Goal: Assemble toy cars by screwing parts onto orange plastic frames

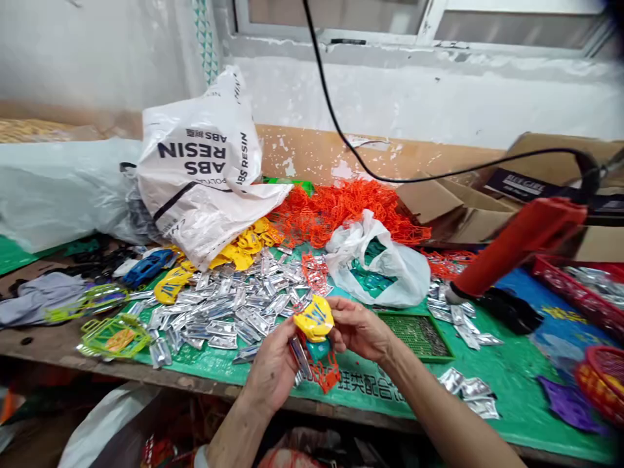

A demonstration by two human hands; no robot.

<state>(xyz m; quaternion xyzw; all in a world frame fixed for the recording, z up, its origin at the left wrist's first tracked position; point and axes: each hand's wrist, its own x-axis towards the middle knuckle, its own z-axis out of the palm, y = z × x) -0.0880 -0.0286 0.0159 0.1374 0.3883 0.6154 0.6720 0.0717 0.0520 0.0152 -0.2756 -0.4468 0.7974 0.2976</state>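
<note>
Fitting yellow piece point(314, 320) to orange frame point(329, 378), apparently, left hand point(273, 363) and right hand point(361, 330) pinch them together near the table's point(524, 400) front edge; alignment probably matters next.

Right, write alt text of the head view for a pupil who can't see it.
A person's left hand and right hand hold a yellow piece, with teal and orange parts below, over a green table. Beyond lie silver pieces, a white bag and an orange heap.
</note>
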